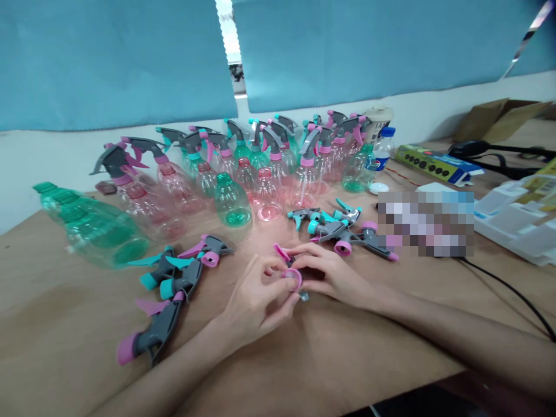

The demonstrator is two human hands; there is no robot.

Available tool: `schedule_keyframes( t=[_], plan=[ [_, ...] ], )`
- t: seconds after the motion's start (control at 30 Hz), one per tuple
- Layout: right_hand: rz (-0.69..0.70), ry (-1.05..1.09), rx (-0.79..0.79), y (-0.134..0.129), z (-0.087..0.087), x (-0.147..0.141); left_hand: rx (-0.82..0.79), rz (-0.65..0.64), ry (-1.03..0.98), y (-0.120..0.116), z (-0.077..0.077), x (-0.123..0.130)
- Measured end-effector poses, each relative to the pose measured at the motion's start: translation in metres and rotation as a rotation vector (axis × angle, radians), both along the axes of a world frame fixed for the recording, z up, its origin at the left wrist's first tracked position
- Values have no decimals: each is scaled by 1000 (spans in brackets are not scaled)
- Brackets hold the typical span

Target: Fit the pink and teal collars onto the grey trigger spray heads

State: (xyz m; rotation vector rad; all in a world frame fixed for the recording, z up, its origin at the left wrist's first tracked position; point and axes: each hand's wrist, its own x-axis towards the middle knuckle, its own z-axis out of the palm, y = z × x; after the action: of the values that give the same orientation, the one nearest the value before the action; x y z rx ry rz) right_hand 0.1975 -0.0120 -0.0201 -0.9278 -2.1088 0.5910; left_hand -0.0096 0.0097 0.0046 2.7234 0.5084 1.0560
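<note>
Over the middle of the table, both hands hold a pink and grey trigger spray head [281,252] between them. The fingers of my left hand [258,298] pinch its pink collar [299,277], whose round opening faces me. My right hand [332,275] grips the same spray head from the other side, fingers closed about its body. Much of the grey body is hidden behind the fingers. A small greyish piece [303,296] shows just under the collar; whether it is attached I cannot tell.
Loose spray heads lie left [158,330] and right [334,231] of my hands. Behind stand green [233,202] and pink bottles [269,200], several with spray heads fitted. A Pepsi bottle [383,152], a yellow-blue box [438,165], a plastic organizer [516,214] and a black cable [508,284] are right.
</note>
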Motion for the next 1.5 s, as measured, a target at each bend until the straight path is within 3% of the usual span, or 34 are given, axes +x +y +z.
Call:
schedule_keyframes(
  t=[0.07,0.27,0.5,0.8,0.9,1.17,1.33,1.5],
  plan=[
    [-11,10,-8,0,0,0,21,0,-1,0,0,0],
    [-58,30,-26,1,0,0,25,203,-12,1,-3,1],
    [12,14,34,-1,-1,-4,-22,15,21,0,-4,1],
    [-11,26,37,-3,-4,-4,165,-57,3,0,-4,-1],
    [-56,7,32,-4,-2,-2,167,-27,-8,0,-3,-1],
    [-201,-88,158,-7,18,3,117,128,-77,0,-1,-12],
    [-293,-268,229,6,43,34,11,241,-24,-4,1,-21],
    [-299,-655,27,29,76,68,-117,356,122,-7,2,-42]
  ],
)
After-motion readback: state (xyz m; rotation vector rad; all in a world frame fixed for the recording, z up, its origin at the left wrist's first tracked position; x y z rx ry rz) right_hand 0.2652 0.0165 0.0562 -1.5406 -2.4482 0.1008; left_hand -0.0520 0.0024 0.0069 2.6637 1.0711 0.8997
